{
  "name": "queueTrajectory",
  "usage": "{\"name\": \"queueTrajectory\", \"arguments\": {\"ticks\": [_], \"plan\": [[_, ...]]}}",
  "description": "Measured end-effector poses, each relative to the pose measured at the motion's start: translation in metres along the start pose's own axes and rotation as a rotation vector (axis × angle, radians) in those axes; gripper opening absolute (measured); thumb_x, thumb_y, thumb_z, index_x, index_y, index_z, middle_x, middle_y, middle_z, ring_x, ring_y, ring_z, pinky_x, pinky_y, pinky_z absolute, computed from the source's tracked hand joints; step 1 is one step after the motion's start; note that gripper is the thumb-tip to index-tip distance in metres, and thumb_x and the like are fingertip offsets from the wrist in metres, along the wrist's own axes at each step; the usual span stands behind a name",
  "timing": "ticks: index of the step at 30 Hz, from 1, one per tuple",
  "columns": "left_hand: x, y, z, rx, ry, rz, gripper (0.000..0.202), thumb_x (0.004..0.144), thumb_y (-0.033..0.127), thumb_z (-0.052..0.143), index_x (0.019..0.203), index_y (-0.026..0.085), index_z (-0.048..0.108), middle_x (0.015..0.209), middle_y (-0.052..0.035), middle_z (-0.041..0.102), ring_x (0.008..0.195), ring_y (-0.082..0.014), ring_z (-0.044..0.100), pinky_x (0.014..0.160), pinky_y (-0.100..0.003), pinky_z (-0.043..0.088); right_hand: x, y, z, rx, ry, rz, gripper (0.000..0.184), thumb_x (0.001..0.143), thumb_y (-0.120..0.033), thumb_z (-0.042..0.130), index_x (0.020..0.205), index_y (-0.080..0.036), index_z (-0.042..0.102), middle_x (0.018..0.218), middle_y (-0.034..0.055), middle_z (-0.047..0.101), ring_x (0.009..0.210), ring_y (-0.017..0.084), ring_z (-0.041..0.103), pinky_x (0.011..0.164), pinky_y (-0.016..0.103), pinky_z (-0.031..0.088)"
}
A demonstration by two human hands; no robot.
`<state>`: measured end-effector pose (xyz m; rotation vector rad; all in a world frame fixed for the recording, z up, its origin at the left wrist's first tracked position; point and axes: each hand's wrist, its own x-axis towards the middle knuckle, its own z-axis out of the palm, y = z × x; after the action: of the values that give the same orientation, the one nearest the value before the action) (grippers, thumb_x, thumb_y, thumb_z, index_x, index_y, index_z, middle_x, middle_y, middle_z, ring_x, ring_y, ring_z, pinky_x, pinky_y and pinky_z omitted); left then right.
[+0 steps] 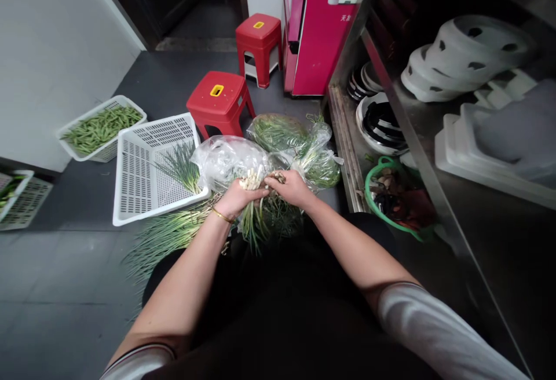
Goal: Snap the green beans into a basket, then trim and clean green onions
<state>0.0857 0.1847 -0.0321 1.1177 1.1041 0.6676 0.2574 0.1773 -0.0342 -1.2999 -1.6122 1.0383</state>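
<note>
My left hand (238,196) is closed around a bunch of scallions (253,215), their white root ends up and green tops hanging toward my lap. At the root ends, the fingers of my right hand (292,187) pinch together on brownish scallion roots (278,177). A loose pile of long scallions (169,235) lies on the floor to the left of my knees. In the white perforated basket (130,177) rests a small bundle of scallions (182,168). Beyond my hands is a clear plastic bag (228,157), with bagged greens (282,131) to its right.
A red stool (217,96) stands behind the basket, another red stool (259,38) farther back. Left is a basket of green pods (102,128). On the right, a metal shelf (417,136) holds white containers (469,50); a green basket (369,189) sits below it.
</note>
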Motion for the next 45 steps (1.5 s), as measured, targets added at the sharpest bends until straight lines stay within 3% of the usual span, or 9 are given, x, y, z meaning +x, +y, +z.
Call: {"name": "queueTrajectory", "arguments": {"ticks": [6, 13, 18, 23, 28, 33, 37, 41, 45], "plan": [[-0.002, -0.003, 0.0, -0.037, -0.022, 0.024, 0.029, 0.054, 0.026, 0.08, 0.061, 0.014, 0.055, 0.051, 0.004, 0.053, 0.044, -0.0081, 0.047, 0.045, -0.023, 0.04, 0.009, 0.001, -0.034, 0.018, 0.358, 0.082, 0.031, 0.078, -0.041, 0.058, 0.063, -0.016, 0.068, 0.053, -0.0015, 0.055, 0.051, 0.011, 0.045, 0.053, 0.024, 0.036], [-0.006, 0.008, 0.0, -0.223, -0.04, -0.049, 0.032, 0.054, 0.026, 0.08, 0.075, 0.011, 0.061, 0.064, -0.0021, 0.064, 0.048, -0.0093, 0.053, 0.045, -0.021, 0.041, 0.006, 0.0, -0.024, 0.105, 0.111, 0.127, 0.031, 0.083, -0.043, 0.052, 0.08, -0.017, 0.069, 0.06, -0.0012, 0.058, 0.057, 0.012, 0.051, 0.057, 0.024, 0.04], [-0.003, -0.005, 0.013, -0.07, -0.157, -0.084, 0.036, 0.053, 0.024, 0.08, 0.083, 0.012, 0.066, 0.072, -0.0032, 0.067, 0.059, -0.0148, 0.06, 0.055, -0.026, 0.047, 0.004, -0.015, -0.005, 0.068, 0.157, -0.053, 0.021, 0.083, -0.035, 0.054, 0.094, -0.02, 0.064, 0.094, 0.0036, 0.067, 0.088, 0.017, 0.06, 0.083, 0.029, 0.044], [-0.001, -0.013, 0.016, 0.071, -0.173, -0.065, 0.03, 0.051, 0.021, 0.08, 0.075, 0.014, 0.065, 0.07, -0.0022, 0.067, 0.064, -0.0168, 0.061, 0.065, -0.03, 0.049, 0.003, -0.021, 0.003, -0.085, -0.031, -0.057, 0.017, 0.082, -0.025, 0.054, 0.096, -0.02, 0.062, 0.097, 0.0053, 0.067, 0.091, 0.02, 0.061, 0.085, 0.032, 0.043], [-0.003, -0.007, 0.016, 0.089, -0.318, -0.04, 0.03, 0.056, 0.024, 0.078, 0.083, 0.016, 0.068, 0.069, -0.0016, 0.067, 0.062, -0.017, 0.061, 0.063, -0.029, 0.048, 0.006, -0.027, -0.009, -0.035, 0.19, -0.077, 0.02, 0.086, -0.03, 0.049, 0.1, -0.021, 0.061, 0.099, 0.0054, 0.067, 0.092, 0.02, 0.06, 0.083, 0.031, 0.044], [-0.003, -0.013, 0.025, 0.193, -0.23, -0.056, 0.022, 0.045, 0.017, 0.08, 0.061, 0.017, 0.065, 0.062, -0.0017, 0.065, 0.058, -0.0167, 0.058, 0.058, -0.027, 0.047, 0.007, -0.025, 0.008, -0.153, -0.155, 0.004, 0.017, 0.072, -0.017, 0.064, 0.088, -0.023, 0.065, 0.081, 0.0028, 0.067, 0.083, 0.022, 0.061, 0.075, 0.031, 0.044], [-0.006, -0.002, 0.004, -0.053, -0.243, -0.054, 0.029, 0.059, 0.03, 0.077, 0.081, 0.014, 0.068, 0.056, -0.0002, 0.06, 0.051, -0.0141, 0.055, 0.053, -0.027, 0.046, 0.011, -0.025, -0.011, 0.097, 0.126, 0.019, 0.011, 0.079, -0.029, 0.06, 0.087, -0.022, 0.062, 0.076, 0.0012, 0.062, 0.073, 0.017, 0.057, 0.064, 0.027, 0.045], [-0.011, 0.016, -0.018, -0.129, -0.105, 0.059, 0.033, 0.061, 0.035, 0.077, 0.082, 0.011, 0.067, 0.041, 0.0065, 0.042, 0.037, -0.0075, 0.037, 0.041, -0.022, 0.033, 0.019, -0.018, -0.029, 0.581, 0.322, 0.281, 0.026, 0.075, -0.045, 0.065, 0.078, -0.021, 0.054, 0.048, -0.0089, 0.032, 0.04, 0.007, 0.032, 0.038, 0.019, 0.026], [-0.012, 0.012, 0.003, 0.175, 0.098, 0.113, 0.024, 0.056, 0.029, 0.079, 0.067, 0.013, 0.064, 0.056, -0.0004, 0.059, 0.046, -0.0097, 0.047, 0.047, -0.024, 0.037, 0.022, -0.012, -0.011, 0.882, 0.398, 0.462, 0.034, 0.073, -0.048, 0.067, 0.076, -0.02, 0.049, 0.045, -0.013, 0.022, 0.036, 0.004, 0.019, 0.033, 0.017, 0.019]]}}
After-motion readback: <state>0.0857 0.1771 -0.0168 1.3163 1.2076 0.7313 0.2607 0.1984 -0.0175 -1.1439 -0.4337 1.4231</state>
